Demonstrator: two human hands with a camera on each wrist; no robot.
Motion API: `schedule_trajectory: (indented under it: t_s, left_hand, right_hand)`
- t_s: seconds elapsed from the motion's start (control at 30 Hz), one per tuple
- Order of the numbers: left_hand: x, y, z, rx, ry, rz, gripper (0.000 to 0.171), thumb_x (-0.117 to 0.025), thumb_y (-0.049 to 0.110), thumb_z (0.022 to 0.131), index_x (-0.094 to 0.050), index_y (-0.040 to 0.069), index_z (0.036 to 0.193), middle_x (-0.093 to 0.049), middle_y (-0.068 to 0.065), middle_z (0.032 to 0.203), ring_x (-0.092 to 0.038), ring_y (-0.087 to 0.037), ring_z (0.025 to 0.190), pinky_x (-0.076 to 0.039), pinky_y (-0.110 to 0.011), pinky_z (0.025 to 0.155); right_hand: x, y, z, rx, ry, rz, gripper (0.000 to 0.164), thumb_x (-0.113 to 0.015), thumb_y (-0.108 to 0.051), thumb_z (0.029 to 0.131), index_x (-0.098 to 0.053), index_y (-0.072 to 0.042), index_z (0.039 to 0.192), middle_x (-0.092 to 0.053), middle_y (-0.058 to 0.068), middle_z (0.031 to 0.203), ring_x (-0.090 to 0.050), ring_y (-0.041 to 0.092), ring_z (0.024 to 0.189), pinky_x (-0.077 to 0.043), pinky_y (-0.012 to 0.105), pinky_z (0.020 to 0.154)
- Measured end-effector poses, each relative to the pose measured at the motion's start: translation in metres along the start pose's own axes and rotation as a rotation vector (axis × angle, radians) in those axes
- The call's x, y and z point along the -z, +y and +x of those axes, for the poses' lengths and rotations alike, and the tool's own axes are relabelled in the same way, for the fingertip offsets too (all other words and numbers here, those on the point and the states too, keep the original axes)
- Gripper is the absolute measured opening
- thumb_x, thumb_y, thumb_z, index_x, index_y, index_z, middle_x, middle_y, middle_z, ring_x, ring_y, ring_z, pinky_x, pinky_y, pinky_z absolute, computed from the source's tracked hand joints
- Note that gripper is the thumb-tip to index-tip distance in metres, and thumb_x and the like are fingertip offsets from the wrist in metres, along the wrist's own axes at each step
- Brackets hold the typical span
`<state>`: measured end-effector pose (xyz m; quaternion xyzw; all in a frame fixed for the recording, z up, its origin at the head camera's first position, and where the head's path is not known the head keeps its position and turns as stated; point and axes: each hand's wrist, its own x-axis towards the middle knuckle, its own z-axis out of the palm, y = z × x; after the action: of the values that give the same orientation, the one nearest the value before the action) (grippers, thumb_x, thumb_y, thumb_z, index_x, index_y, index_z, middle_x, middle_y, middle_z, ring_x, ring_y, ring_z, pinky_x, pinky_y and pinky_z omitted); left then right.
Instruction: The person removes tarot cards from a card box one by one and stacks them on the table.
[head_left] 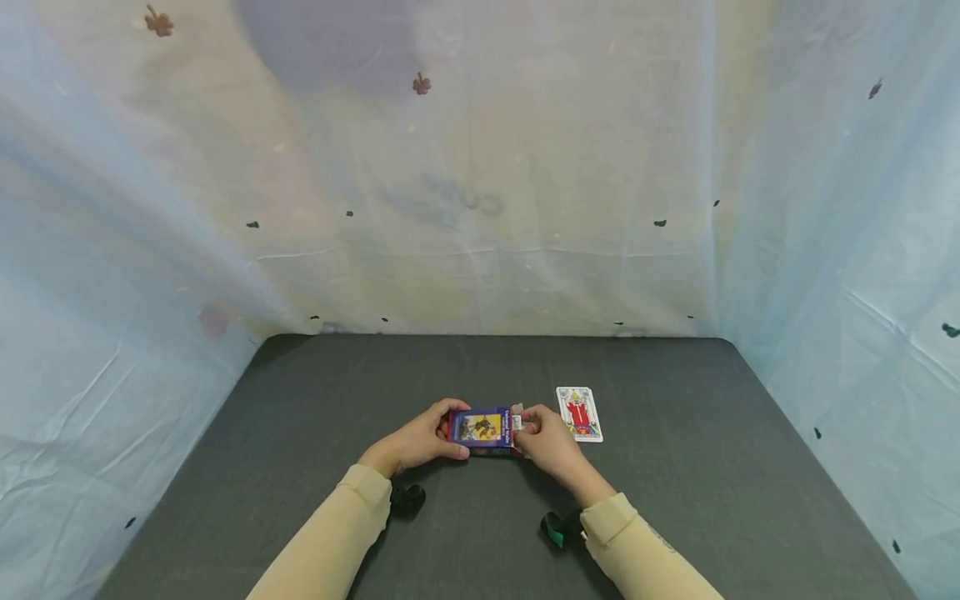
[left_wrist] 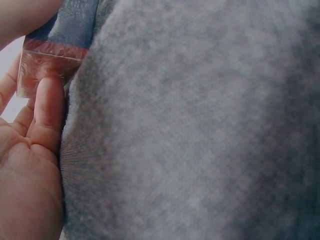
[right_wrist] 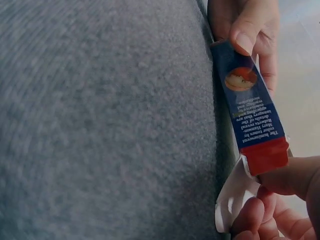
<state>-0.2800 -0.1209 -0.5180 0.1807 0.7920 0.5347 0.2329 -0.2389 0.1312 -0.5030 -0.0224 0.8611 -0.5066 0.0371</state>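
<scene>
A blue and red tarot card box with a yellow picture on its front lies between both hands. My left hand grips its left end, thumb on the near side and fingers behind. Clear wrap shines over the box's red end in the left wrist view. At the opposite end, my right hand pinches the opened mouth of the box between thumb and curled fingers. A white inner flap sticks out there beside the fingertips. What lies inside the box is hidden by the right fingers.
A stack of cards lies face up just beyond my right hand, a red-robed figure on top. The dark grey table has rounded far corners. Pale patterned curtains hang behind it and at both sides.
</scene>
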Motion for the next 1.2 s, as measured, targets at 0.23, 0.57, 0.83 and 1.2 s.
schedule_trajectory:
  t_s: [0.23, 0.57, 0.83, 1.2]
  left_hand:
    - [0.001, 0.0, 0.0, -0.001, -0.001, -0.011, 0.07, -0.082, 0.024, 0.078, -0.043, 0.024, 0.136, -0.049, -0.01, 0.116, -0.053, -0.023, 0.092, -0.045, -0.035, 0.079]
    - [-0.001, 0.001, 0.001, -0.002, -0.002, -0.012, 0.069, -0.082, 0.023, 0.08, -0.042, 0.023, 0.137, -0.049, -0.01, 0.117, -0.054, -0.024, 0.092, -0.046, -0.035, 0.08]
    - [0.0, -0.001, -0.003, 0.006, 0.017, 0.007, 0.07, -0.082, 0.023, 0.079, -0.043, 0.022, 0.137, -0.048, -0.01, 0.116, -0.052, -0.024, 0.092, -0.045, -0.036, 0.079]
    - [0.0, -0.002, -0.002, 0.005, 0.014, -0.014, 0.07, -0.082, 0.025, 0.079, -0.043, 0.024, 0.137, -0.048, -0.01, 0.115, -0.052, -0.024, 0.092, -0.044, -0.036, 0.08]
  right_hand:
    - [0.004, -0.001, -0.002, 0.0, 0.019, -0.001, 0.027, -0.067, -0.006, 0.087, -0.059, 0.002, 0.111, -0.059, 0.006, 0.078, -0.053, 0.015, 0.062, -0.044, 0.031, 0.056]
    - [0.008, 0.005, -0.002, -0.042, -0.031, 0.098, 0.026, -0.065, -0.009, 0.089, -0.059, 0.002, 0.112, -0.06, 0.007, 0.081, -0.047, 0.014, 0.062, -0.037, 0.028, 0.053]
    - [-0.003, 0.004, -0.006, -0.072, 0.001, 0.193, 0.018, -0.064, -0.008, 0.089, -0.063, 0.001, 0.104, -0.058, 0.005, 0.079, -0.049, 0.014, 0.067, -0.039, 0.027, 0.057]
    - [-0.008, 0.0, -0.008, -0.106, 0.118, 0.187, 0.01, -0.063, -0.011, 0.087, -0.056, -0.003, 0.085, -0.048, 0.002, 0.071, -0.043, 0.015, 0.063, -0.036, 0.029, 0.055]
